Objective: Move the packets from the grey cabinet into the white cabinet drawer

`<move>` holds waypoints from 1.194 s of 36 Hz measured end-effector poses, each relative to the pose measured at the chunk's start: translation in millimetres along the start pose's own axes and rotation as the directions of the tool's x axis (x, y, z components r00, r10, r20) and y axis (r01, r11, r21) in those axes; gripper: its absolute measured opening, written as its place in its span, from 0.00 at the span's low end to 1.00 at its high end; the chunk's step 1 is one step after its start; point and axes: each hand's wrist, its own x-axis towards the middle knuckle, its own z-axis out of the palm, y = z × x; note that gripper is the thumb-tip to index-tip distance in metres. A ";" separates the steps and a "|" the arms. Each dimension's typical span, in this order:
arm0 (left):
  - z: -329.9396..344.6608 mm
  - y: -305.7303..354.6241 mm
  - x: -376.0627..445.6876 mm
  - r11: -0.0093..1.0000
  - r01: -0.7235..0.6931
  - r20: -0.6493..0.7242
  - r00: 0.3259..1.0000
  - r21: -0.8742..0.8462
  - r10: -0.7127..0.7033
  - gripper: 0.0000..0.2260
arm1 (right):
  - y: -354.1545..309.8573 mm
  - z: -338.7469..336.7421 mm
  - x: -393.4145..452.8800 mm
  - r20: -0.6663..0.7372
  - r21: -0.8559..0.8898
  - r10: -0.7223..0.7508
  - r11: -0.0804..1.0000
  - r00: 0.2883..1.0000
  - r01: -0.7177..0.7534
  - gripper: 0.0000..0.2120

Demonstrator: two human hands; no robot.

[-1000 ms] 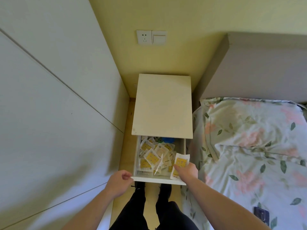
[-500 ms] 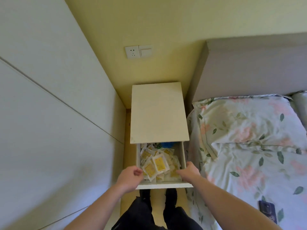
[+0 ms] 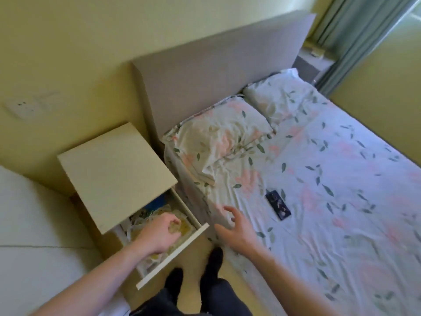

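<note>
The white cabinet stands left of the bed with its top drawer pulled out. Several white and yellow packets fill the drawer. My left hand is inside the drawer on top of the packets with its fingers curled; motion blur hides whether it grips one. My right hand hovers empty over the near edge of the bed, fingers spread. The grey cabinet is far off, beyond the bed by the curtain.
A bed with a floral sheet and two pillows fills the right side, with a dark phone lying on it. A grey headboard backs the bed. White wardrobe doors stand on the left. My feet are on the floor below the drawer.
The view has swung to the right, toward the bed. My left hand moved from the drawer front onto the packets. My right hand left the drawer and now hovers, empty, over the bed edge.
</note>
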 end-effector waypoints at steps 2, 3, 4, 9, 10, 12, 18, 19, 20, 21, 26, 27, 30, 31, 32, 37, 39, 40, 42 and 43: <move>-2.3 18.6 -4.2 0.996 -0.057 0.025 0.998 0.073 0.055 0.18 | 12.2 -8.6 -24.5 -0.039 -0.002 -0.003 1.000 0.999 0.003 0.32; -2.0 26.2 -6.3 0.991 -0.089 0.026 0.996 0.101 0.087 0.19 | 18.4 -13.0 -37.1 -0.058 0.016 -0.002 1.000 0.998 0.003 0.31; -1.1 34.3 -9.6 0.985 -0.120 0.028 0.993 0.122 0.118 0.20 | 25.2 -16.8 -49.8 -0.076 0.050 0.005 0.999 0.997 -0.001 0.32; 18.7 87.6 -34.5 0.933 -0.299 0.074 0.954 0.202 0.290 0.20 | 71.0 -37.2 -106.7 -0.249 0.205 0.059 0.979 0.967 -0.006 0.32; 26.2 99.5 -39.9 0.911 -0.342 0.096 0.940 0.231 0.328 0.20 | 82.0 -41.9 -118.4 -0.274 0.233 0.071 0.972 0.959 -0.005 0.31; 43.7 124.4 -49.9 0.866 -0.417 0.146 0.908 0.274 0.392 0.21 | 106.8 -52.0 -142.7 -0.328 0.271 0.106 0.962 0.939 -0.013 0.30; 118.7 216.2 -86.5 0.719 -0.591 0.243 0.807 0.367 0.539 0.21 | 192.3 -83.0 -230.4 -0.447 0.357 0.229 0.932 0.865 -0.062 0.30; 134.2 232.9 -94.4 0.697 -0.616 0.256 0.787 0.366 0.561 0.21 | 209.3 -86.6 -246.6 -0.462 0.368 0.241 0.928 0.854 -0.063 0.31; 151.7 249.5 -103.4 0.677 -0.640 0.269 0.768 0.362 0.582 0.21 | 227.5 -90.4 -264.5 -0.470 0.382 0.260 0.921 0.843 -0.072 0.31; 170.4 266.2 -114.1 0.661 -0.661 0.282 0.750 0.354 0.599 0.21 | 245.9 -94.5 -283.6 -0.485 0.393 0.274 0.917 0.831 -0.074 0.31; 272.6 346.5 -176.3 0.602 -0.757 0.304 0.654 0.255 0.693 0.19 | 336.8 -114.3 -375.7 -0.560 0.446 0.363 0.890 0.745 -0.099 0.30; 293.6 360.5 -189.9 0.585 -0.774 0.313 0.633 0.241 0.708 0.19 | 354.8 -117.4 -393.0 -0.570 0.458 0.384 0.883 0.726 -0.107 0.30; 350.5 395.9 -226.8 0.548 -0.809 0.335 0.587 0.211 0.737 0.19 | 399.5 -127.3 -442.0 -0.592 0.481 0.428 0.867 0.683 -0.126 0.30; 366.0 404.5 -236.0 0.533 -0.822 0.350 0.568 0.200 0.745 0.19 | 410.7 -130.8 -456.4 -0.601 0.494 0.440 0.861 0.667 -0.123 0.30; 379.3 412.6 -243.8 0.518 -0.834 0.366 0.549 0.188 0.751 0.19 | 422.1 -134.3 -469.4 -0.606 0.513 0.454 0.851 0.653 -0.115 0.30; 446.6 465.3 -277.2 0.402 -0.891 0.463 0.454 0.212 0.761 0.20 | 492.7 -153.8 -537.5 -0.626 0.599 0.535 0.796 0.567 -0.089 0.31; 466.7 486.7 -284.0 0.366 -0.902 0.472 0.432 0.230 0.769 0.20 | 516.7 -162.7 -557.0 -0.633 0.621 0.557 0.780 0.537 -0.077 0.31; 476.2 496.5 -285.8 0.349 -0.907 0.476 0.422 0.237 0.772 0.19 | 528.2 -167.6 -565.4 -0.637 0.629 0.567 0.774 0.522 -0.074 0.31; 497.8 516.4 -289.8 0.321 -0.915 0.490 0.403 0.246 0.773 0.19 | 553.4 -177.6 -580.9 -0.647 0.637 0.580 0.768 0.495 -0.065 0.31; 509.9 526.0 -291.2 0.306 -0.918 0.500 0.395 0.252 0.771 0.19 | 566.4 -182.9 -588.1 -0.650 0.644 0.586 0.763 0.484 -0.059 0.31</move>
